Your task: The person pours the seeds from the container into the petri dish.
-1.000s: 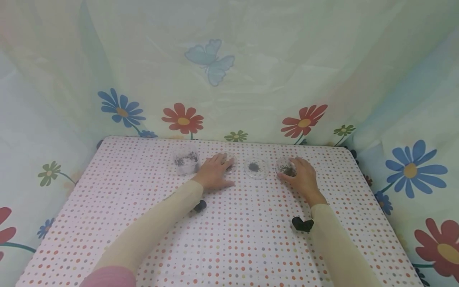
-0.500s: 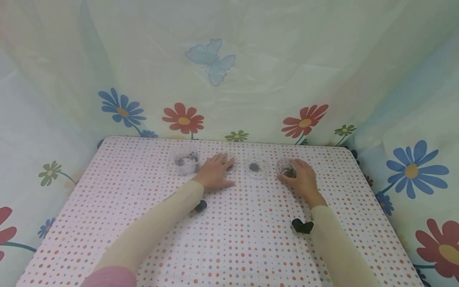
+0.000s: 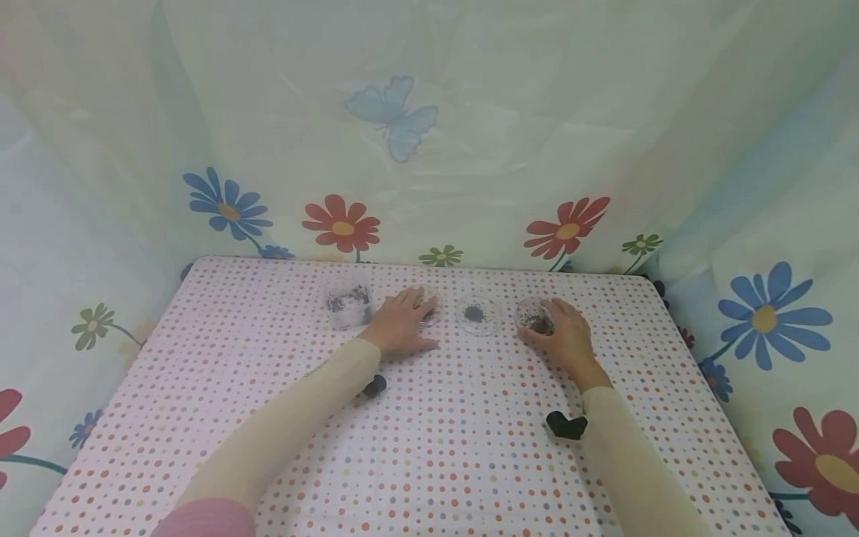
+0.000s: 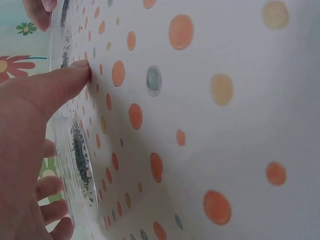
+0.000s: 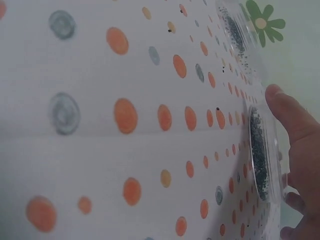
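My left hand (image 3: 400,322) lies over a round clear petri dish (image 3: 433,307) of dark grains. In the left wrist view its fingers (image 4: 50,186) touch the dish's clear face, while the thumb (image 4: 70,79) stretches off to the side by the dotted cloth. My right hand (image 3: 564,333) holds another petri dish (image 3: 533,317) from its right side, thumb at the near rim and fingers at the far one. A thick layer of dark grains (image 5: 258,155) shows in this dish in the right wrist view. Between the hands stands a third petri dish (image 3: 479,314) with a dark heap in it.
Left of my left hand stands a clear square container (image 3: 347,304) with dark grains scattered inside. The dishes stand toward the back of a table with a dotted cloth (image 3: 429,447). A flowered curtain (image 3: 470,171) hangs behind. Some stray dark grains dot the cloth.
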### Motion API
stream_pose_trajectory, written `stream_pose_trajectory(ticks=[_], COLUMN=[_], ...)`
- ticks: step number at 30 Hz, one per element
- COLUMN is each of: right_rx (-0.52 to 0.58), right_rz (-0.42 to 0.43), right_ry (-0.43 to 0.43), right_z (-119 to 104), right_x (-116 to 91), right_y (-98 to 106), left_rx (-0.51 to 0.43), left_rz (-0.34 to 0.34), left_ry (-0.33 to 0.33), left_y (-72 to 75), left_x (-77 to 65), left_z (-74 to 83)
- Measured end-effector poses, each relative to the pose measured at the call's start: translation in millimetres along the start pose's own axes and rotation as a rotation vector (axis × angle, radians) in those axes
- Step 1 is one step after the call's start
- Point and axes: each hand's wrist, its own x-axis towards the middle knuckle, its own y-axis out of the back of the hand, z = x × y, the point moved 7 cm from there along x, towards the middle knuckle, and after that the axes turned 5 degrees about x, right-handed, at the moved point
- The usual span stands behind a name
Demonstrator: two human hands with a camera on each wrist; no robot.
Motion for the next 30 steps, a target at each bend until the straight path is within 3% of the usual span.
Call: stream_pose_trajectory(ticks=[19,30], right_rx=[-0.025,-0.028], right_rz=[0.059,0.066], right_ry=[0.096,0.112], right_z=[-21,-29], right_x=[-5,-6], right_y=[10,11], left_rx=[0.065,0.022], left_rz=[0.022,0.027], left_ry=[-0.004,0.016], left_y=[1.4,4.7], left_x=[-4.3,-3.4], left_z=[-3.0,-7.3])
